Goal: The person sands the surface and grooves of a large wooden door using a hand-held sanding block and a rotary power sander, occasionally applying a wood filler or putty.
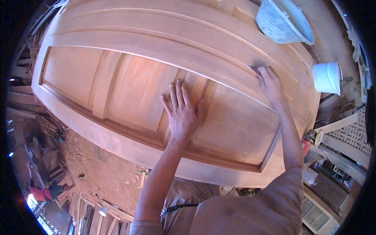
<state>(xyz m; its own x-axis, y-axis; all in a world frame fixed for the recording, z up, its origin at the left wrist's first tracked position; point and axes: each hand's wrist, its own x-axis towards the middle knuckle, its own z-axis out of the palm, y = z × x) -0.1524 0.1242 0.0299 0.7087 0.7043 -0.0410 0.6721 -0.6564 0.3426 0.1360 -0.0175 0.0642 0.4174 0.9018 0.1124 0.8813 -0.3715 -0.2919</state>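
Note:
A large wooden door (137, 105) with recessed panels and moulded frames lies flat in front of me. My left hand (182, 117) rests open on it, fingers spread over a raised strip between two panels. Farther right, my right hand (269, 83) is closed with its fingertips down at a long frame rail. From its fingers pokes a small, thin piece with a dark reddish side and a pale tip (250, 67); its kind is too small to tell. A dark grey smudge (259, 62) marks the wood just beyond those fingers.
A blue-grey bucket (280, 23) stands tilted in view on the wood at far right, with a white pail (327, 77) near the right end. A carved lattice panel (350, 133) is at right. Scrap timber (84, 215) and sawdust lie lower left, near a person in red (41, 192).

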